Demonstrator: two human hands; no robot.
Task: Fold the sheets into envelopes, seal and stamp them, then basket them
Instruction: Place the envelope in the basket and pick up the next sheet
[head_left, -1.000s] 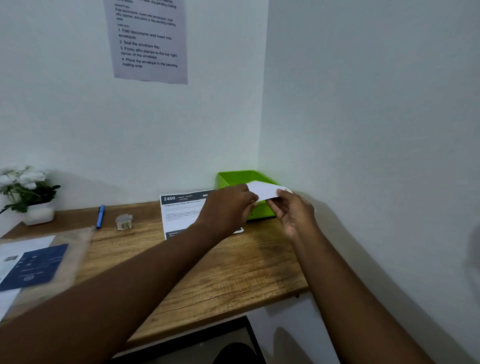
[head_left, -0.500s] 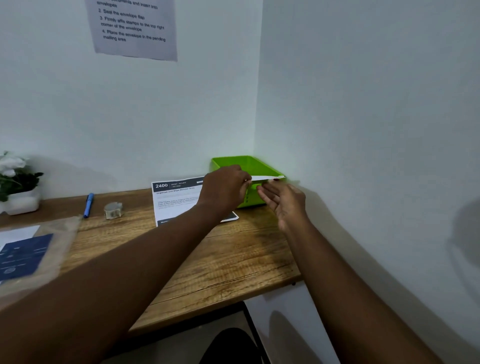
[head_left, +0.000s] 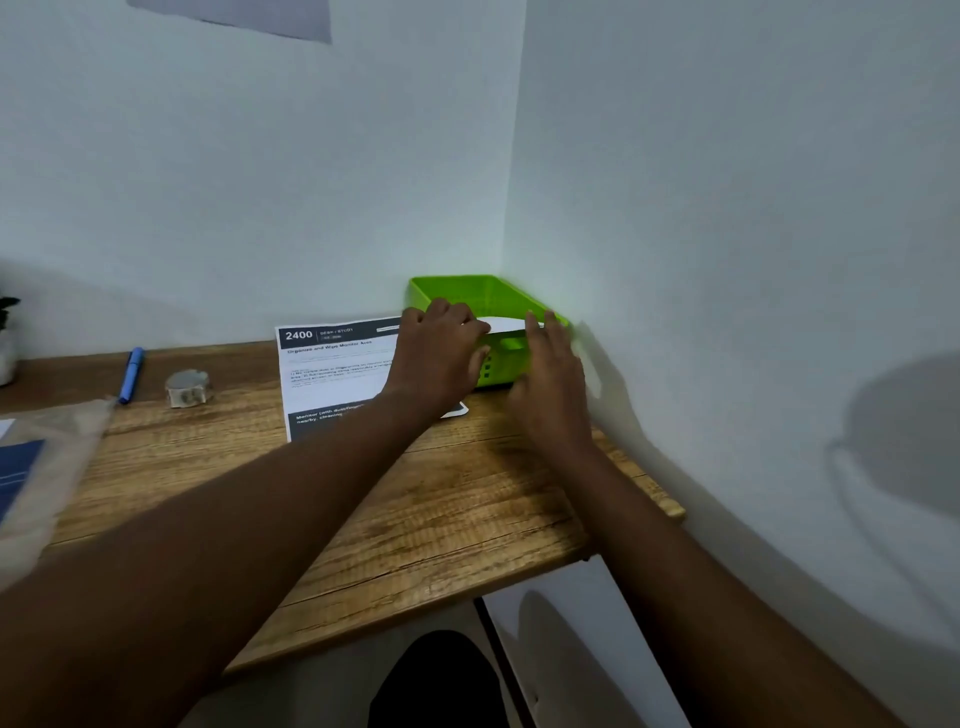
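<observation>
A green plastic basket (head_left: 462, 291) stands in the far right corner of the wooden desk (head_left: 426, 509), against both walls. A white envelope (head_left: 503, 324) lies flat across the basket's near rim. My left hand (head_left: 441, 353) pinches the envelope's left end, fingers curled over it. My right hand (head_left: 551, 379) is just right of it with fingers spread flat, fingertips at the envelope's right end. Whether they touch it I cannot tell.
A printed sheet headed "2400" (head_left: 332, 364) lies left of the basket, partly under my left forearm. A blue pen (head_left: 131, 374) and a small roll (head_left: 188, 388) sit farther left. A clear plastic sleeve with papers (head_left: 47, 457) is at the left edge.
Both hands carried the envelope down and forward from above the desk to the basket's rim. My right hand released its pinch and spread flat. The view tilted downward.
</observation>
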